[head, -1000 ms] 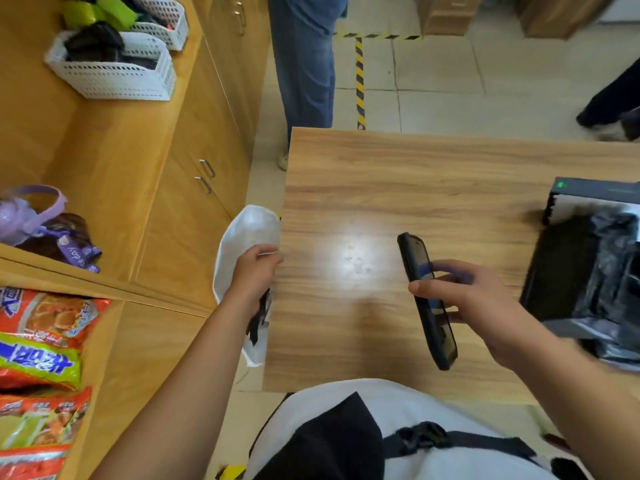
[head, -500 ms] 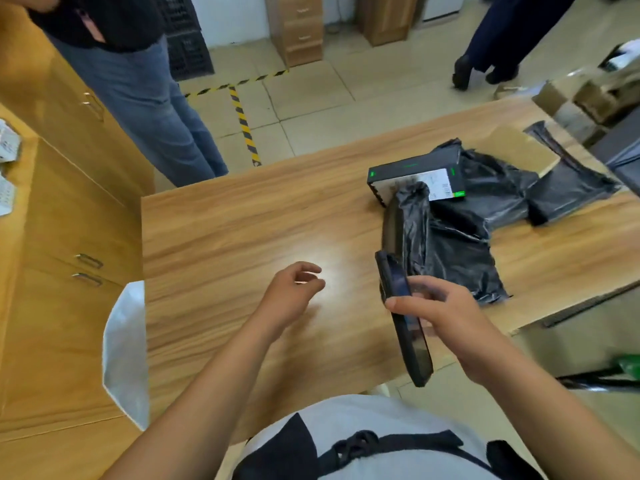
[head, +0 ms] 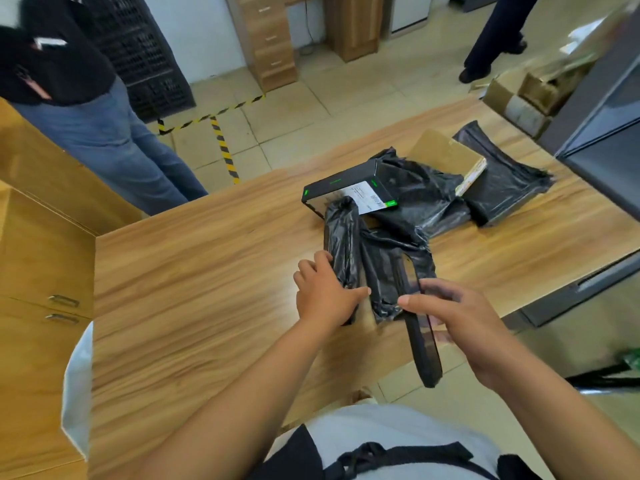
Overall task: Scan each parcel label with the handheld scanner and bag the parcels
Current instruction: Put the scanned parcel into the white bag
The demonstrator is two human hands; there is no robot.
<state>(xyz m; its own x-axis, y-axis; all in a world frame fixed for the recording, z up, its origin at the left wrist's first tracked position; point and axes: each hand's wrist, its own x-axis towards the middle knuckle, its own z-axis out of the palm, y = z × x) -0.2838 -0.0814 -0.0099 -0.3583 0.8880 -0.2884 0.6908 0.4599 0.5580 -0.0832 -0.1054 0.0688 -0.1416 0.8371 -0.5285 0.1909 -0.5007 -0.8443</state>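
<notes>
My right hand (head: 460,327) grips the black handheld scanner (head: 424,344), held edge-on over the table's near edge. My left hand (head: 323,292) rests on the near end of a black plastic bag (head: 377,268) lying on the wooden table (head: 194,271). Just behind the bag sits a black parcel box with green marks and a white barcode label (head: 349,190). A brown cardboard parcel (head: 446,157) lies on more black bags (head: 502,181) at the far right of the table.
A white bag (head: 78,386) hangs off the table's left edge beside wooden cabinets (head: 38,258). A person in jeans (head: 114,143) stands beyond the far left corner, another person's legs (head: 491,32) at the back. Cardboard boxes (head: 519,95) and a grey shelf (head: 602,133) stand at right.
My left hand let go of the white bag at the table's left edge and moved right onto the black bag. My view swung right. The scanner stays in my right hand.
</notes>
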